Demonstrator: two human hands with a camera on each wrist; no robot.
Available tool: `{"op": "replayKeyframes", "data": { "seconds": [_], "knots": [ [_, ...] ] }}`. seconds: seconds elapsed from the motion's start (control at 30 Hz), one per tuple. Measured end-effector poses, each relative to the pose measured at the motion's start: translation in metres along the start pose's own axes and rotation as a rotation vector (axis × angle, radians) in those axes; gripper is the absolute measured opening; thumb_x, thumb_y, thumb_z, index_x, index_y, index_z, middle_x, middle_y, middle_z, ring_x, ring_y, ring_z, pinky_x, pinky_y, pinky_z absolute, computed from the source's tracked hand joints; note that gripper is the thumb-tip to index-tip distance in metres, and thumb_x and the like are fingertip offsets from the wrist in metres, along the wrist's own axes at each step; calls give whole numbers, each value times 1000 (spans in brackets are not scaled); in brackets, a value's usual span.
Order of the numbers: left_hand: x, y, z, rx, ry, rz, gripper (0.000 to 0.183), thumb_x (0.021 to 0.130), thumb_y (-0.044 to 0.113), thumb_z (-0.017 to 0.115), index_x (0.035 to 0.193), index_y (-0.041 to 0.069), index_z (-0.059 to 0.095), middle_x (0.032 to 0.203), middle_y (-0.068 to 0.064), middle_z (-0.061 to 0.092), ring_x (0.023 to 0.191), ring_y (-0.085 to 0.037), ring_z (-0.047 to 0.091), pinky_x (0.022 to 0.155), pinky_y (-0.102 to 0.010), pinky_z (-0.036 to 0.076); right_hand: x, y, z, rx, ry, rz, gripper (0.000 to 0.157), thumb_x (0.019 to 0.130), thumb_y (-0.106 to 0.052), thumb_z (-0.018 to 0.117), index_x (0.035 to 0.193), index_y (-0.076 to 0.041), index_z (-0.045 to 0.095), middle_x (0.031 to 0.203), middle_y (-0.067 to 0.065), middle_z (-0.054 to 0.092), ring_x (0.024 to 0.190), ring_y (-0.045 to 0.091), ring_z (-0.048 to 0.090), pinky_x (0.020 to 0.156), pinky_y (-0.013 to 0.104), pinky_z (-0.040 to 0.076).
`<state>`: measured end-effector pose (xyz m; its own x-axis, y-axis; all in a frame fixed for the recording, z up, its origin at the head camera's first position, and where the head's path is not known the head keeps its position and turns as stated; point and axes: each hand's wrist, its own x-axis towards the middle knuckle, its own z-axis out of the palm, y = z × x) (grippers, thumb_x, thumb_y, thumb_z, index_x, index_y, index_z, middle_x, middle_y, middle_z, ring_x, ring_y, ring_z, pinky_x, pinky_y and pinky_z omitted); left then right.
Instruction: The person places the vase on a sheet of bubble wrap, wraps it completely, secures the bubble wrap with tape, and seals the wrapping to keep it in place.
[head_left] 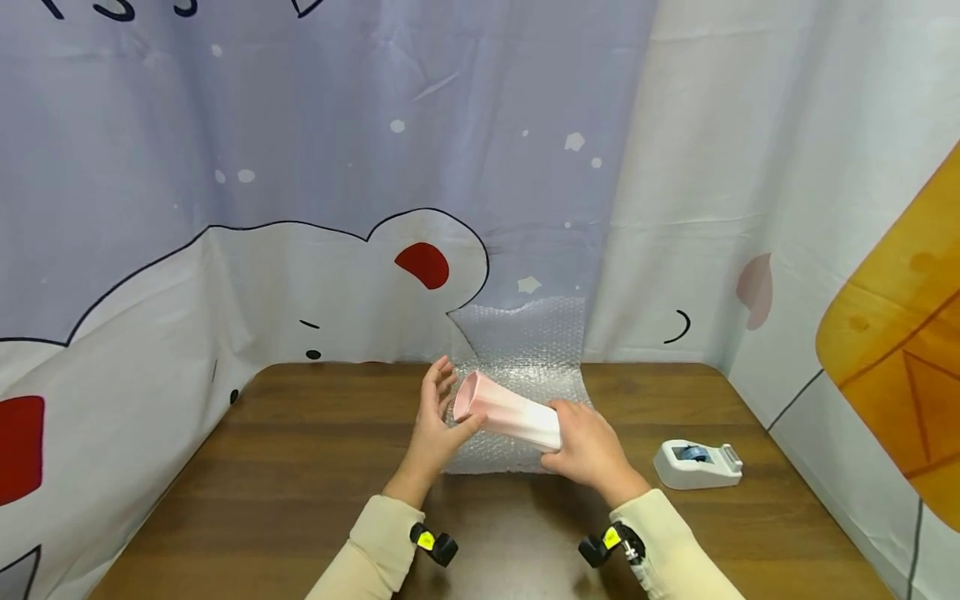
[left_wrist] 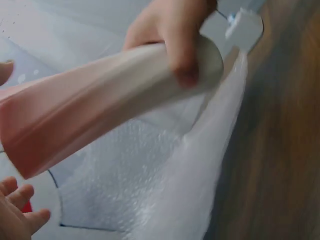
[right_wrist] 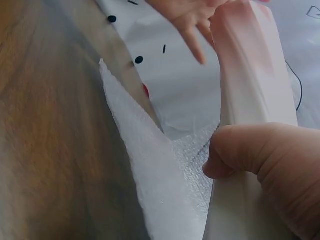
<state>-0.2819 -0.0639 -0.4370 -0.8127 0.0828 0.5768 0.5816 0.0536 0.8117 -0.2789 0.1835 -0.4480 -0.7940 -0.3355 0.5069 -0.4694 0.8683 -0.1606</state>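
A pink and white vase (head_left: 510,410) is held tilted on its side above a sheet of bubble wrap (head_left: 487,454), its pink mouth pointing left. My right hand (head_left: 588,446) grips the white base end, thumb on the near side, as the right wrist view shows on the vase (right_wrist: 250,90). My left hand (head_left: 437,421) is beside the pink mouth with its fingers spread and extended. In the left wrist view, the fingers of the left hand (left_wrist: 22,207) stand apart from the vase's rim.
The bubble wrap lies on a brown wooden table (head_left: 322,467) and runs up against the printed curtain (head_left: 337,283) at the back. A white tape dispenser (head_left: 697,465) with a blue roll stands on the right side of the table.
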Motion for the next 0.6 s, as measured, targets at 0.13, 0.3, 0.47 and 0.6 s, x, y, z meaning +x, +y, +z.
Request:
{"op": "replayKeyframes", "data": {
  "seconds": [0.13,0.3,0.47,0.6],
  "knots": [
    [1,4,-5,385,-26,98,102,64,45,79,144,26,19,145,-3,18,132,-26,23,99,-52,29,4,3,-4,-47,-9,-38,64,45,-34,75,102,-11,56,84,-4,58,74,16,52,65,35,42],
    [8,10,-2,834,-108,244,106,58,68,69,143,23,24,146,-8,17,134,-24,16,103,-57,16,9,4,-9,-73,-13,-82,60,46,-33,76,99,-12,57,82,-5,57,73,17,52,64,36,42],
    [16,15,5,1124,-244,404,110,55,75,65,142,19,28,145,-15,19,135,-28,13,106,-53,5,13,5,-11,-117,-30,-104,57,46,-32,75,97,-12,57,82,-5,57,73,17,51,66,36,41],
    [19,14,14,1231,-317,428,114,52,74,68,143,16,28,145,-18,18,133,-32,16,108,-46,8,16,6,-10,-146,-48,-126,55,46,-30,74,95,-11,56,81,-4,55,74,18,50,69,36,41]
  ]
}}
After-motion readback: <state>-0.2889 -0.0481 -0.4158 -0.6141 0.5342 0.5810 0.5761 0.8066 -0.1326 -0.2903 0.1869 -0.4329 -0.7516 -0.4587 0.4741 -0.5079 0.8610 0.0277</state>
